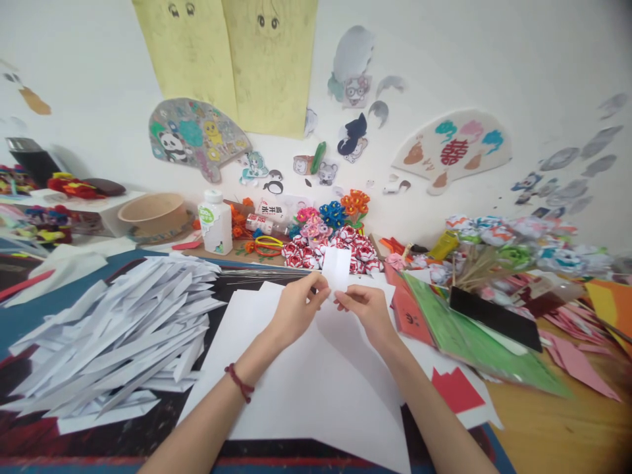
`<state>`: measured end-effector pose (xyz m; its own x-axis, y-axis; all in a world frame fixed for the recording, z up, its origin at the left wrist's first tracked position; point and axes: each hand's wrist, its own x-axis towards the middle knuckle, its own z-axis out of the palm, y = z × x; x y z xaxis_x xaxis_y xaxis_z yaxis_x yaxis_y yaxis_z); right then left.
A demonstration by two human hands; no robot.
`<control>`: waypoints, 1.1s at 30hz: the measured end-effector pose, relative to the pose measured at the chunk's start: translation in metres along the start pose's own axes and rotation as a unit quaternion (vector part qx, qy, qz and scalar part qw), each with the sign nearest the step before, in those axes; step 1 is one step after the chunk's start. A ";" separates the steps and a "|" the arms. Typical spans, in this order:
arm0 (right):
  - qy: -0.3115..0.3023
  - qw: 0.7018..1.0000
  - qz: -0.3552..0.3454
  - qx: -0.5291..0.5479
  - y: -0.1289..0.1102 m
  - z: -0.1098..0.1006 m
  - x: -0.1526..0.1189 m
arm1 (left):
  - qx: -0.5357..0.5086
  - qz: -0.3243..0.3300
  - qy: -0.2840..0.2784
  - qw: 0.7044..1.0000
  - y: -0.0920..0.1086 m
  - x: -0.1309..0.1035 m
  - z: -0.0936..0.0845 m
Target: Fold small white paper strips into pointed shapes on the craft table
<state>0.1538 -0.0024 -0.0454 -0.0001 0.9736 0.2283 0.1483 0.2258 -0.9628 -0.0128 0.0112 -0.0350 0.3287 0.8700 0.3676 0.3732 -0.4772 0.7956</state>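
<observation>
Both my hands pinch the lower end of a narrow white paper strip (336, 264), which stands up between them. My left hand (302, 301) grips its left side with thumb and fingertips. From the right, my right hand (368, 308) closes on the opposite edge. Below them lie large white paper sheets (296, 395), overlapping on the table. To the left rises a big heap of folded white paper strips (133, 329). Just behind the held strip sit red-and-white paper flowers (306, 252), partly hidden by it.
A white bottle (215, 224) and a round tan bowl (153, 212) stand at the back left. Blue craft flowers (332, 214) are at the back centre. At right lie a green packet (474, 336), a black phone-like slab (496, 318) and red paper (457, 390).
</observation>
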 end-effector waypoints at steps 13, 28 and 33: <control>-0.064 0.995 0.049 0.066 -0.011 0.003 -0.002 | -0.012 0.032 0.074 0.997 0.012 -0.004 0.002; -0.077 0.993 0.049 0.078 -0.010 0.000 -0.002 | -0.013 0.020 0.078 0.997 0.016 -0.008 0.007; -0.089 0.993 0.040 0.073 -0.010 -0.001 -0.003 | 0.000 0.021 0.069 0.997 0.016 -0.008 0.007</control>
<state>0.1536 -0.0074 -0.0359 -0.1702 0.9762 0.1340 0.0105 0.1378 -0.9904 -0.0035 -0.0048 -0.0286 0.2215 0.8581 0.4634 0.3620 -0.5135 0.7780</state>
